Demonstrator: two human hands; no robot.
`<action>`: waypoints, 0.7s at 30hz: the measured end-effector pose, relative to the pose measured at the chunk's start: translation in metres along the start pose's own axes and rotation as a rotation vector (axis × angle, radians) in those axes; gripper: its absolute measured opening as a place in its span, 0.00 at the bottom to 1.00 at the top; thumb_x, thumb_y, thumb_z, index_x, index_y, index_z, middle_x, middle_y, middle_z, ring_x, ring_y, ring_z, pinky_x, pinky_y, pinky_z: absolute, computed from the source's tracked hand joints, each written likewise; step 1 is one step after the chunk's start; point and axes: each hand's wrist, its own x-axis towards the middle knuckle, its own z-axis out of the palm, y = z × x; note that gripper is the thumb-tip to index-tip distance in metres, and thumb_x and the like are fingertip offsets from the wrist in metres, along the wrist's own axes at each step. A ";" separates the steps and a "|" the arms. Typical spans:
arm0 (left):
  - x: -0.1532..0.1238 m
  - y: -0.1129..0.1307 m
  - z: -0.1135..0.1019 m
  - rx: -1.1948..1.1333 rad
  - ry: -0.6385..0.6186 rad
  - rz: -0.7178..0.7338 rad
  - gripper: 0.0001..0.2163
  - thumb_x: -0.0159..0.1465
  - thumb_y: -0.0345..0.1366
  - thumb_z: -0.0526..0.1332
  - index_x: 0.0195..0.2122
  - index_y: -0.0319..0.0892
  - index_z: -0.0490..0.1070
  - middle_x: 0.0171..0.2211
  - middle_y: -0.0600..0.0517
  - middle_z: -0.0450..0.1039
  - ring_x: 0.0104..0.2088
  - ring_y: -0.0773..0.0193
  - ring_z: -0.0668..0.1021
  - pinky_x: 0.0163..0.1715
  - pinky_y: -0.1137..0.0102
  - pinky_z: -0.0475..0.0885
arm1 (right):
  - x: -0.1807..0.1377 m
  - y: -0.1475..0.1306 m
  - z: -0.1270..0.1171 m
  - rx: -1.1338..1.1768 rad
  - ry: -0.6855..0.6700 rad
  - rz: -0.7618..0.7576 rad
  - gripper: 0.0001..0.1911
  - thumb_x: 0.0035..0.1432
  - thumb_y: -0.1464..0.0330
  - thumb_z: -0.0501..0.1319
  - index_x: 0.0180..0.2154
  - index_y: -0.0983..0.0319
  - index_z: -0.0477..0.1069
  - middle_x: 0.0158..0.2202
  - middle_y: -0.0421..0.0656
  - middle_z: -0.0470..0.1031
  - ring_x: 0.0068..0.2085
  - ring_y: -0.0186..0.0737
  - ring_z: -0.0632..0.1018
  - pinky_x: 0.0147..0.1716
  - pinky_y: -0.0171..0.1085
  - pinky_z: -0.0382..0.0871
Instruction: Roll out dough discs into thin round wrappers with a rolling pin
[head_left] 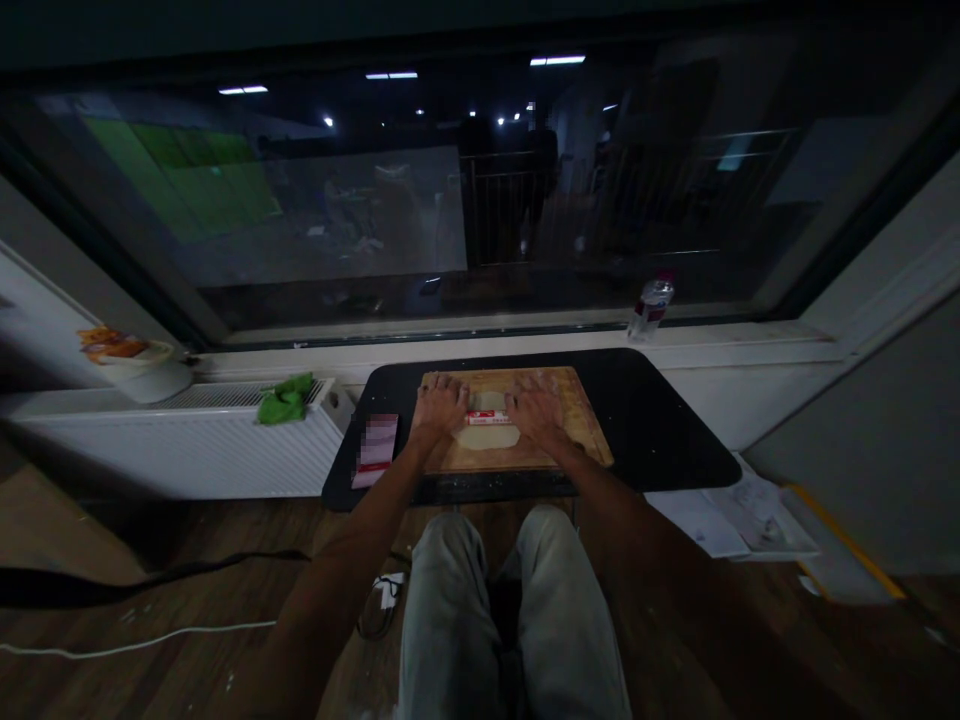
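Note:
On a wooden cutting board (pixel 585 425), a flattened sheet of pale dough (pixel 487 437) lies under a rolling pin (pixel 487 418) with a red and white label round its middle. My left hand (pixel 442 405) is closed over the pin's left end, fingers pointing away from me. Over its right end, my right hand (pixel 536 408) is closed in the same way. Both palms hide the ends of the pin. Some dough shows between the hands and in front of the pin.
The board rests on a small black table (pixel 652 430). A pink and white packet (pixel 376 450) lies left of the board. On the windowsill stands a plastic bottle (pixel 650 308). A green cloth (pixel 285 398) and a white container (pixel 150 375) sit at the radiator (pixel 225 455).

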 end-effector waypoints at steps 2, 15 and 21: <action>0.010 -0.002 0.003 -0.018 0.011 -0.001 0.24 0.84 0.45 0.47 0.64 0.43 0.80 0.75 0.39 0.73 0.78 0.43 0.68 0.77 0.45 0.65 | 0.010 0.000 -0.002 0.001 -0.033 0.012 0.30 0.81 0.58 0.52 0.70 0.65 0.79 0.75 0.57 0.75 0.81 0.62 0.63 0.80 0.62 0.47; 0.074 -0.018 0.020 -0.054 0.028 0.016 0.22 0.86 0.42 0.47 0.60 0.43 0.80 0.68 0.41 0.79 0.74 0.51 0.74 0.75 0.55 0.70 | 0.071 0.005 -0.006 0.080 -0.144 0.087 0.32 0.85 0.55 0.45 0.65 0.64 0.82 0.71 0.58 0.78 0.78 0.61 0.66 0.77 0.61 0.55; 0.070 -0.020 0.027 -0.010 0.009 0.022 0.23 0.85 0.42 0.45 0.62 0.42 0.79 0.69 0.38 0.77 0.76 0.46 0.71 0.73 0.50 0.72 | 0.071 0.006 -0.006 0.073 -0.207 0.105 0.33 0.84 0.54 0.46 0.70 0.62 0.77 0.75 0.57 0.75 0.80 0.61 0.62 0.78 0.62 0.53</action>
